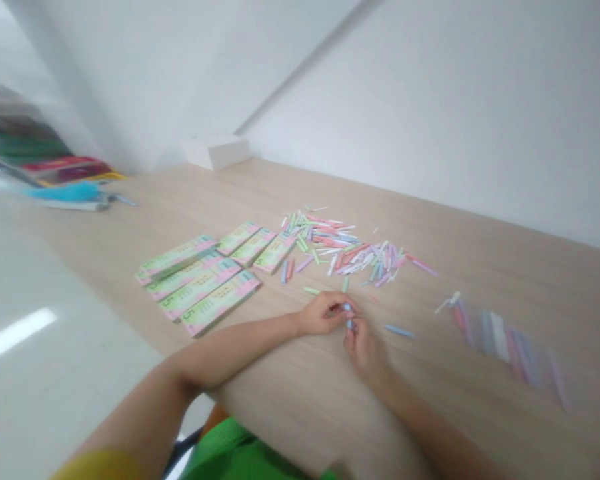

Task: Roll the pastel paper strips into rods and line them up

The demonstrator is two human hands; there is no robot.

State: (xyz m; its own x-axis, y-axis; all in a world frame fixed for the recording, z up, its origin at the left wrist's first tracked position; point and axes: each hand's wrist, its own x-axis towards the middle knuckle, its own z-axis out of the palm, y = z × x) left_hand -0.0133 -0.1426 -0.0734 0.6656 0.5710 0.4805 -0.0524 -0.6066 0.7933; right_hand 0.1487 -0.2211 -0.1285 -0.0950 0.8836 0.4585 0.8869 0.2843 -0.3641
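My left hand [325,313] and my right hand [365,348] meet low over the table. Between their closed fingertips is a small light blue pen-like stick [349,312], gripped from both sides; its ends are partly hidden by the fingers. Just right of my right hand lies a separate blue stick [400,331]. A pale green stick [312,291] is close beyond my left hand, with another green stick [345,284] near its fingers. Farther back spreads a loose pile of pastel sticks [350,247] in pink, green, lilac, blue and white. Whether they are pens or chalk is too blurred to tell.
Several flat green-and-pink boxes [223,303] lie in rows to the left. A blurred row of pastel sticks [500,337] is on the right. A white box [217,152] stands against the wall, and a blue item [70,192] lies at the table's far left.
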